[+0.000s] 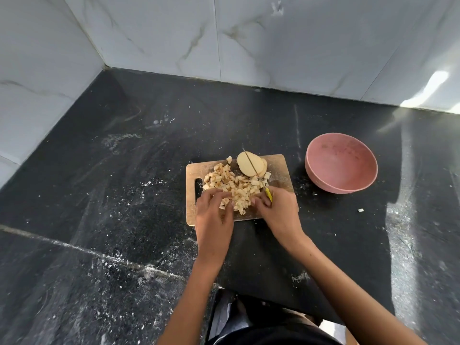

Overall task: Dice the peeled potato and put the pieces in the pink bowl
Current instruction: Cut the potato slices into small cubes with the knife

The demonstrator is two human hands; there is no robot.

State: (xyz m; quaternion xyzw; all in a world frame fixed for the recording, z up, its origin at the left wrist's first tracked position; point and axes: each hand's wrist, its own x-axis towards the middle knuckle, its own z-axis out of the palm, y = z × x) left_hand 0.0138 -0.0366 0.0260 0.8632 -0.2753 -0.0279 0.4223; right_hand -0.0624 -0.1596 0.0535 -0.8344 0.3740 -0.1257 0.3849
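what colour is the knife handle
Yellow; the knife handle shows in the head view, gripped by the right hand.

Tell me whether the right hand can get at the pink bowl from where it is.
Probably yes. The pink bowl sits open on the counter right of the cutting board, with nothing between, but the right hand holds a yellow-handled knife.
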